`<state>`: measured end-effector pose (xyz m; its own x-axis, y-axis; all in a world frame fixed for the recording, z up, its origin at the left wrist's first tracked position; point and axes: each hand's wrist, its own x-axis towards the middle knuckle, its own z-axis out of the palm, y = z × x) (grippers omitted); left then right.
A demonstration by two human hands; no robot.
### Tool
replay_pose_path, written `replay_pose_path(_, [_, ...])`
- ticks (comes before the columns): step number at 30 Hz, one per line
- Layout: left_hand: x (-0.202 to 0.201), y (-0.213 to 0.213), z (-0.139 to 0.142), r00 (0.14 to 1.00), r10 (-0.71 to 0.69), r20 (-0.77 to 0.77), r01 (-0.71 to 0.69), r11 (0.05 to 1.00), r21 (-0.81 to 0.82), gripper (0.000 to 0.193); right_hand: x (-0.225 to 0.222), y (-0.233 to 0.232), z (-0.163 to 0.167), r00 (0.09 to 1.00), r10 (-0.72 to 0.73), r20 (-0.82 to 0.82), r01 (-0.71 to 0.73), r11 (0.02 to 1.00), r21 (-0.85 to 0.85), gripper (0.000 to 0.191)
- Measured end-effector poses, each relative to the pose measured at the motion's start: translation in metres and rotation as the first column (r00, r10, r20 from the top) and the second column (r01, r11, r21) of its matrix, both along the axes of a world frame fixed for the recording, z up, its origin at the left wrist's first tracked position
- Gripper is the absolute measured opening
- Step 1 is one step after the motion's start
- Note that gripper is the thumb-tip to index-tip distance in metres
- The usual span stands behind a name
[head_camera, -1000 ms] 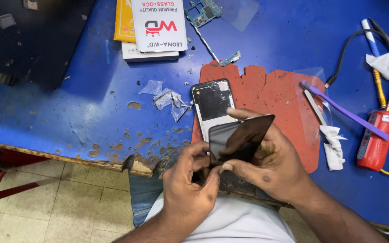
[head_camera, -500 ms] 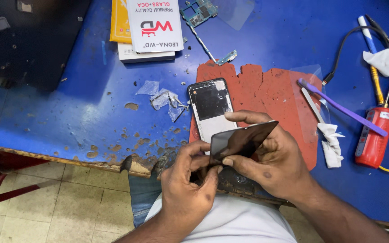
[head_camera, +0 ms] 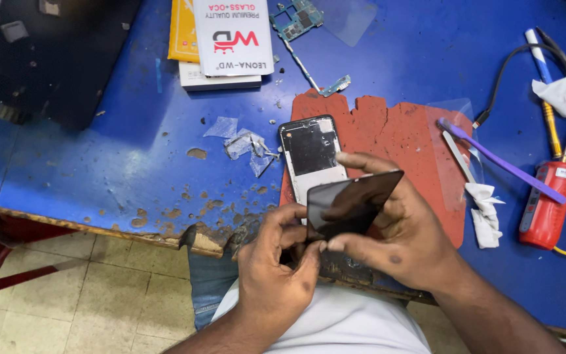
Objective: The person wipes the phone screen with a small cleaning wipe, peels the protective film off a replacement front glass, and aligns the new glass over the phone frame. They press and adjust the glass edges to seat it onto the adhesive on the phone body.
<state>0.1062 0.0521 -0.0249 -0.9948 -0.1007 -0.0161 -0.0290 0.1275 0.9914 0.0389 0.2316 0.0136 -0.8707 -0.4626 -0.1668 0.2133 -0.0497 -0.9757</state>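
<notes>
A dark glossy phone screen panel [head_camera: 348,204] is held tilted above the table's near edge. My right hand [head_camera: 397,239] grips its right side, thumb under the lower edge and a finger over the top. My left hand [head_camera: 280,272] pinches at the panel's lower left corner. Just behind the panel, an opened phone frame [head_camera: 309,154] lies face up on a red rubber mat [head_camera: 404,137].
Worn blue table [head_camera: 132,151] with a chipped front edge. Scraps of clear film [head_camera: 244,143] lie left of the mat. Purple toothbrush [head_camera: 499,160], white tissue [head_camera: 486,206], red tool [head_camera: 546,203] and cables at right. Boxes [head_camera: 230,39] and circuit board [head_camera: 296,16] at back.
The screen panel has been tipped flatter and lower between my hands. My left fingers have shifted along its lower left corner. The phone frame on the mat has not moved.
</notes>
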Motion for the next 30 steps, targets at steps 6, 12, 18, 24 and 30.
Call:
replay_pose_path(6, [0.001,-0.001,-0.001,1.000,-0.006,0.000,0.006,1.000,-0.005,0.051,0.000,-0.010,-0.005,0.993,0.069,-0.098,-0.041,0.964,0.262,0.037])
replay_pose_path(12, [0.002,0.000,0.000,0.999,-0.008,0.042,0.007,1.000,0.021,0.053,0.006,-0.012,-0.008,0.998,0.027,-0.064,-0.014,0.979,0.204,0.066])
replay_pose_path(18, [0.002,-0.002,-0.002,0.999,-0.035,0.026,0.034,0.999,0.037,0.054,0.002,-0.010,-0.006,0.997,0.049,-0.054,-0.037,0.976,0.215,0.042])
replay_pose_path(24, [0.002,-0.003,-0.005,0.998,-0.045,0.045,0.043,0.998,0.045,0.056,0.002,-0.013,-0.011,0.986,0.045,-0.159,-0.018,0.985,0.170,0.032])
replay_pose_path(30, [0.003,-0.001,-0.006,0.999,-0.033,0.006,0.032,0.998,0.045,0.056,0.005,-0.018,-0.008,0.995,-0.008,-0.102,0.025,0.985,0.168,0.056])
